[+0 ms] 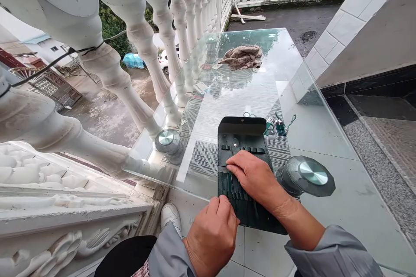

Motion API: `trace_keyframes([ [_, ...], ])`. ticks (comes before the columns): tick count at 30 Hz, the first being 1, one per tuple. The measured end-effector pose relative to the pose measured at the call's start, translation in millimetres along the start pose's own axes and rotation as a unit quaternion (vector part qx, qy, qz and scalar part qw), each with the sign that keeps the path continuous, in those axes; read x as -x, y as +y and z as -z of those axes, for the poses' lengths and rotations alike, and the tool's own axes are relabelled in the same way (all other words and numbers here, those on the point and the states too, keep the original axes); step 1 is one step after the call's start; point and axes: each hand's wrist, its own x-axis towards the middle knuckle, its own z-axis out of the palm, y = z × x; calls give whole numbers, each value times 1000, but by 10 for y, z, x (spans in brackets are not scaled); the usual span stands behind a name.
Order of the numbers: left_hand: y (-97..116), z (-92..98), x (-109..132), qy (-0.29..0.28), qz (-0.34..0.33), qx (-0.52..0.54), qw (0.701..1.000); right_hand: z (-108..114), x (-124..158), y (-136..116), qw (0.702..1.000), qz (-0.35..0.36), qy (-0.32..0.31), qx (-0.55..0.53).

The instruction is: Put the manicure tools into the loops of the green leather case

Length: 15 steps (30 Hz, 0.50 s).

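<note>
An unfolded black tool case point(242, 130) lies on the glass table, its flap with a snap button at the far end. Several slim metal tools sit in its loops and slots. My right hand point(256, 175) is over the middle of the case, thumb and fingers pinched on a slim metal tool point(232, 178), partly hidden. My left hand point(212, 231) is closed at the near left edge of the case, its fingertips pressed together there. Just right of the case are small green-handled nippers point(290, 123), a green clipper point(280, 128) and small scissors point(269, 127).
The glass table point(312, 134) rests on round metal-capped legs point(312, 173). Toward its far end lies a crumpled brown cloth point(242, 57); a small card point(201, 88) lies on the left. A white balustrade point(143, 43) runs along the left side. A white shoe point(170, 216) shows below.
</note>
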Motion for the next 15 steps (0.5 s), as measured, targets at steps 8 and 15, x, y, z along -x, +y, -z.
trace_keyframes([
  [8, 5, -14, 19, -15, 3, 2, 1000, 61, 11, 26, 998, 25, -50, 19],
  [15, -1, 1, 15, -24, -6, -7, 1000, 75, 39, 18, 996, 44, -65, 40],
])
